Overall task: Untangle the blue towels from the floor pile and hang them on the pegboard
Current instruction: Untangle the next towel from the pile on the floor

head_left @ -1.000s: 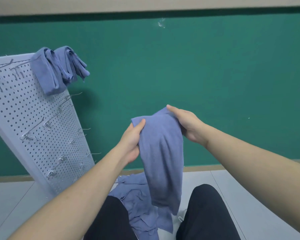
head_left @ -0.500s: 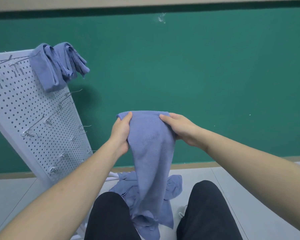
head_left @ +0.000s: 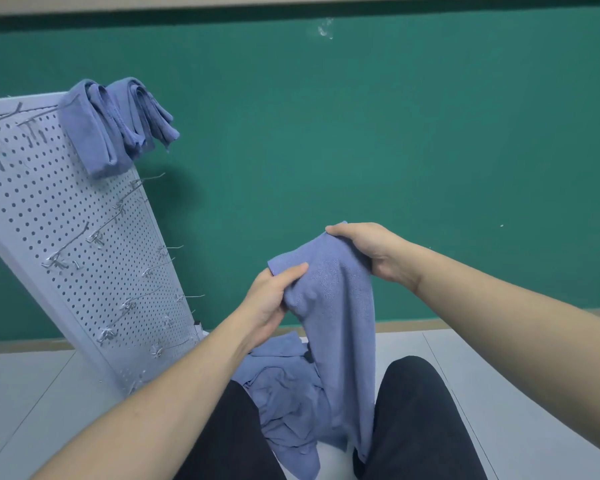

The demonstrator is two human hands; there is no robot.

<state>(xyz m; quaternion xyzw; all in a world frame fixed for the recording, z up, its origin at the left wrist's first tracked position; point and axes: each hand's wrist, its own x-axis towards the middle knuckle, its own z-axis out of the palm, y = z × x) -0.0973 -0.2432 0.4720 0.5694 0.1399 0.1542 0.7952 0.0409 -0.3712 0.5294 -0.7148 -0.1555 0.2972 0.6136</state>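
A blue towel (head_left: 340, 317) hangs in front of me, held by its top edge with both hands. My left hand (head_left: 271, 299) grips the near left corner, bunched in its fingers. Higher up, my right hand (head_left: 371, 251) pinches the right corner. The towel's lower end drapes down between my knees. Under it lies the floor pile of blue towels (head_left: 284, 393). A white pegboard (head_left: 59, 244) leans at the left, with metal hooks. Two folded blue towels (head_left: 118, 126) hang on its top right hooks.
A green wall (head_left: 395, 150) runs behind everything, with a tan baseboard. The floor is light grey tile (head_left: 499, 358). My black-trousered knees (head_left: 416, 417) flank the pile. Several bare hooks (head_left: 153, 268) stick out from the pegboard's right side.
My hands have shifted right and tilted the towel's top edge: the left hand dropped lower and bunched the cloth, the right hand stayed higher. The view moved slightly.
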